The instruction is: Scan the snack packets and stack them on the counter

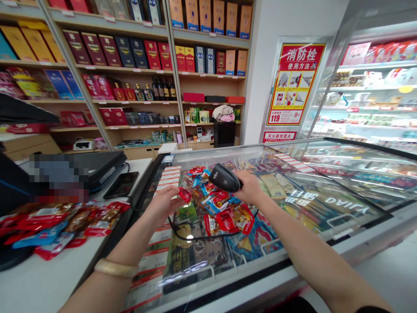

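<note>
My right hand [250, 187] is wrapped round the handle of a black barcode scanner [224, 177], its head pointing left above the freezer's glass lid. A small red snack packet [184, 194] is pinched in the fingers of my left hand [167, 200], just left of the scanner. Below and between both hands, a heap of red and blue snack packets [217, 202] lies on the glass. A larger red packet [235, 219] sits at the near side of this heap. The scanner's black cable [195, 238] loops across the lid beneath my hands.
On the left, a white counter [87, 265] bears another pile of snack packets [61, 224], a dark phone [121, 184] and a black machine [104, 169]. Shelves of boxed bottles [130, 52] line the back wall. A lit refrigerated display [374, 95] stands at the right.
</note>
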`<state>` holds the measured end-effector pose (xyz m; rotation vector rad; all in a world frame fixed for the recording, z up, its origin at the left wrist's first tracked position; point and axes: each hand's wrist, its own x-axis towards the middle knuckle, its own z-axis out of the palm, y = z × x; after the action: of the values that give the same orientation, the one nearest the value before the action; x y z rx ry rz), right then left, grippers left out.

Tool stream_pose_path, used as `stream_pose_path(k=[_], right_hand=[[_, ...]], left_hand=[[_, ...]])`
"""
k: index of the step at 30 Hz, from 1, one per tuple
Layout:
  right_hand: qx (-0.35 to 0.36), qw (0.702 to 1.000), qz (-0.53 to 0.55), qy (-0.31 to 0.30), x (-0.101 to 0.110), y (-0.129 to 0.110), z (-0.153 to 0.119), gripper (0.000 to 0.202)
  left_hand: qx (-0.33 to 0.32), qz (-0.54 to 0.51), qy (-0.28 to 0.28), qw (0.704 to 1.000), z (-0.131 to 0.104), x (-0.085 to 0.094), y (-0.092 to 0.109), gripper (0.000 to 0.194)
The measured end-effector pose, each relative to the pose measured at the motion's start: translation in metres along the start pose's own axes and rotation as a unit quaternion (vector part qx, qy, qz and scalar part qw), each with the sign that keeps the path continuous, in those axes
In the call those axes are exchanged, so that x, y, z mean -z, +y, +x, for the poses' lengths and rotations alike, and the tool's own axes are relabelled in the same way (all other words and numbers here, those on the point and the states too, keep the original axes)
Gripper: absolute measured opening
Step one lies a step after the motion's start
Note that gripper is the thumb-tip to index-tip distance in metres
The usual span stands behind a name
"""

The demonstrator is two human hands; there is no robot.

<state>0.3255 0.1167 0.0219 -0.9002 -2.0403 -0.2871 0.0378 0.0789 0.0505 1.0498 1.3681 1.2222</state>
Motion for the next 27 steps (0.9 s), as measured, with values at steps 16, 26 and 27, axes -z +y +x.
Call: stream_pose_path(k=[16, 26, 27], right_hand=[[0.097, 0.992, 0.076, -0.034, 0.008, -0.036, 0.006, 0.027], [0.113, 0.989, 0.076, -0.055, 0.011, -0.046, 0.009, 0.025], [0.115, 0.989, 0.075, -0.058, 0.011, -0.046, 0.009, 0.025]], left_hand=[[0.007, -0.351, 0.152, 0.924, -0.014, 0.036, 0.01, 0.014], [-0.15, -0.187, 0.069, 0.968, -0.02, 0.032, -0.001, 0.013], [-0.18, -0.138, 0.065, 0.972, -0.021, 0.033, -0.002, 0.012]])
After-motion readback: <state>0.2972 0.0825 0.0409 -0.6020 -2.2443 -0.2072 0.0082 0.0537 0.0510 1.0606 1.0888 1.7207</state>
